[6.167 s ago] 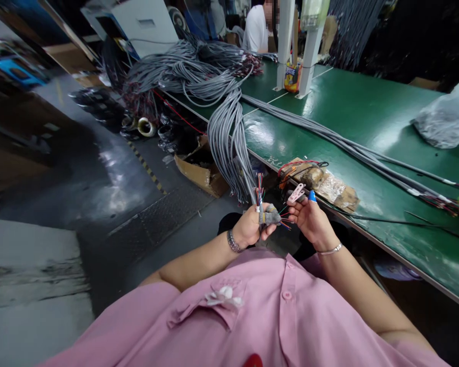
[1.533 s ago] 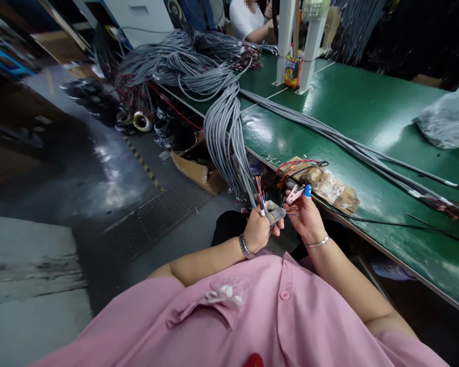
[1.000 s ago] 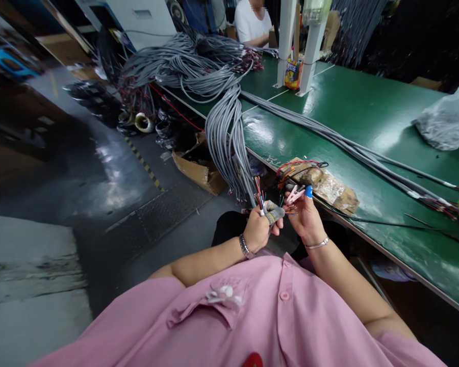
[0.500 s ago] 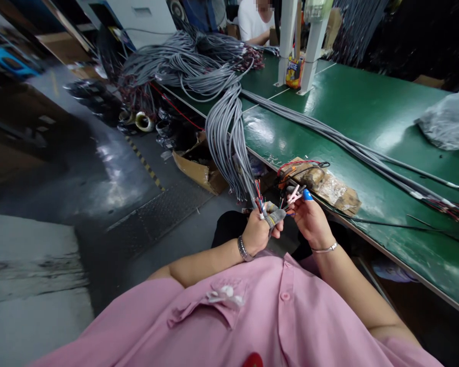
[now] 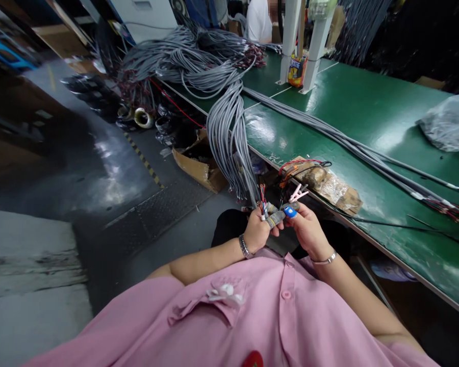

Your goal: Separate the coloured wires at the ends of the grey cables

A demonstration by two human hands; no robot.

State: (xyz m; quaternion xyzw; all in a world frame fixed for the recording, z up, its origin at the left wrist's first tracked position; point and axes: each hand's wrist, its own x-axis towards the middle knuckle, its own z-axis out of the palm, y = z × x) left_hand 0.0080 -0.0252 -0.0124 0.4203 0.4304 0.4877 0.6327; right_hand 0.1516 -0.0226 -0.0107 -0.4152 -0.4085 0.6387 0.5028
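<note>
My left hand (image 5: pixel 257 232), with grey covers on some fingers, is closed around the end of a grey cable. Coloured wires (image 5: pixel 262 196) fan out above its fist. My right hand (image 5: pixel 308 229), a blue cover on its thumb, pinches close to the left fingertips; the thin wire ends there are mostly hidden by the fingers. Just beyond the right fingers a pink clip (image 5: pixel 298 193) shows at the table edge. The bundle of grey cables (image 5: pixel 229 127) hangs over the edge down toward my left hand.
A taped wooden block (image 5: pixel 329 188) lies at the front edge of the green table (image 5: pixel 367 102). Long grey cables (image 5: pixel 321 127) run across the top. White posts (image 5: pixel 315 56) rise at the back, near a person in white. An open cardboard box (image 5: pixel 199 168) sits on the floor.
My right hand has closed its thumb and fingers and come nearer to my left hand. The left hand keeps its hold. The person at the back has shifted right.
</note>
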